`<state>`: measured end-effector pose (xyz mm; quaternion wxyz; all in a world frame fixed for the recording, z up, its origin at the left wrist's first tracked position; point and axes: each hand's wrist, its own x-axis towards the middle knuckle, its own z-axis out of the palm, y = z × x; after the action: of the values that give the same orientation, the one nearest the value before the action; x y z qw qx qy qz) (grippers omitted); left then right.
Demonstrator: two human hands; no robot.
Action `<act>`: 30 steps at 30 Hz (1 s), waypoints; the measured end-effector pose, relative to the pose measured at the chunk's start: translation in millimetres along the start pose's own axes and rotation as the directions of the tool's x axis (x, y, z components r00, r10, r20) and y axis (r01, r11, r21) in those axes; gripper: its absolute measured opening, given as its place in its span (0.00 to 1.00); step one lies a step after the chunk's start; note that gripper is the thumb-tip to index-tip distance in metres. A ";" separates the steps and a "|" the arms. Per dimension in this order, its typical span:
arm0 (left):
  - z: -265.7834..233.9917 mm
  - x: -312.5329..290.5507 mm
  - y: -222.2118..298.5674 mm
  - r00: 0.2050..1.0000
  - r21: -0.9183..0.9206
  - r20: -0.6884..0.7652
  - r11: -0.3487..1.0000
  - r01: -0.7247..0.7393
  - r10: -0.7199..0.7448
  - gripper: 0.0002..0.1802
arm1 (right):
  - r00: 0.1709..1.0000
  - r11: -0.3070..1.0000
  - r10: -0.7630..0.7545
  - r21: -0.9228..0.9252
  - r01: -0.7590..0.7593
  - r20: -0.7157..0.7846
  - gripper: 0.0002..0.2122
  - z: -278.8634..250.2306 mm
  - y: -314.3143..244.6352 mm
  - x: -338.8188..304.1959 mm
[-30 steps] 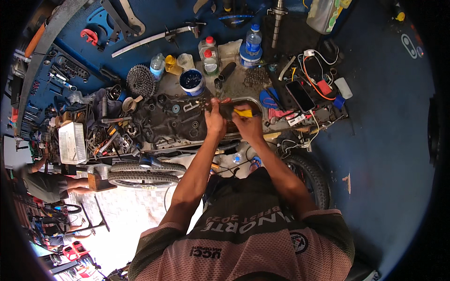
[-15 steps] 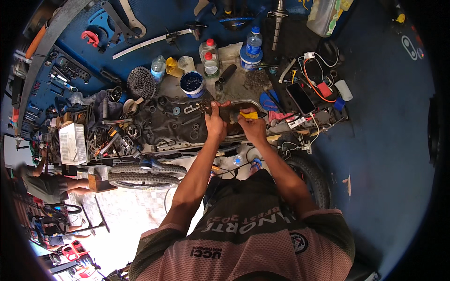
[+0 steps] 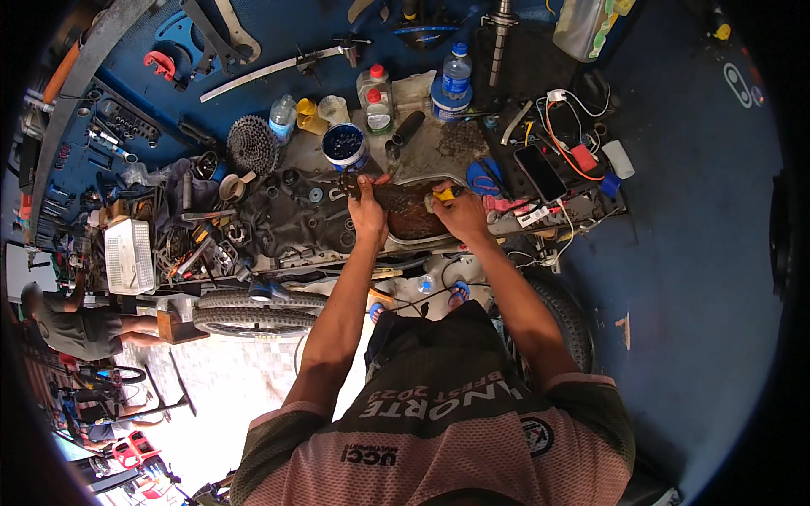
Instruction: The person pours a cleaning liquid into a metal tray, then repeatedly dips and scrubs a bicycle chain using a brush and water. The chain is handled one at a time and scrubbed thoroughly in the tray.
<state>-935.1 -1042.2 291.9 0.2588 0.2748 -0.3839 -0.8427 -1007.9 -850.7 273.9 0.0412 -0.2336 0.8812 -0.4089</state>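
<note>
Over the bench's left-centre edge, my left hand (image 3: pixel 368 218) is closed around a dark, greasy metal part (image 3: pixel 348 183) whose exact kind I cannot make out. The thumb points up along it. My right hand (image 3: pixel 461 218) grips a yellow-handled brush (image 3: pixel 447 194), its pale bristles low over the right part of a metal tray (image 3: pixel 393 242) that holds brown, dirty liquid. The tray lies between my two hands. Behind my left hand stands a blue-and-white tub (image 3: pixel 345 150) with dark contents.
Bottles (image 3: pixel 375 88) and a black grip-like tube (image 3: pixel 408 128) stand or lie behind the tray. To the right are a phone (image 3: pixel 541 173) and cables. A cassette (image 3: pixel 252 144), loose tools and a white basket (image 3: pixel 130 257) fill the left. Bicycle tyres (image 3: pixel 257 316) sit below the bench.
My hands have drawn apart: the left has shifted left with the dark part, and the brush in my right hand has turned, its bristles now visible over the tray. More of the tray shows.
</note>
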 end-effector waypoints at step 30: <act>9.8 -19.4 -37.1 0.997 0.244 0.066 0.968 -0.065 0.051 0.19 | 0.969 0.834 -0.011 0.532 0.145 -0.247 0.09 27.1 -51.9 -12.5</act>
<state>-936.0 -1003.5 273.1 0.2359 0.2682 -0.5006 -0.7885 -970.1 -893.0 292.9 -0.0145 -0.1983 0.7163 -0.6688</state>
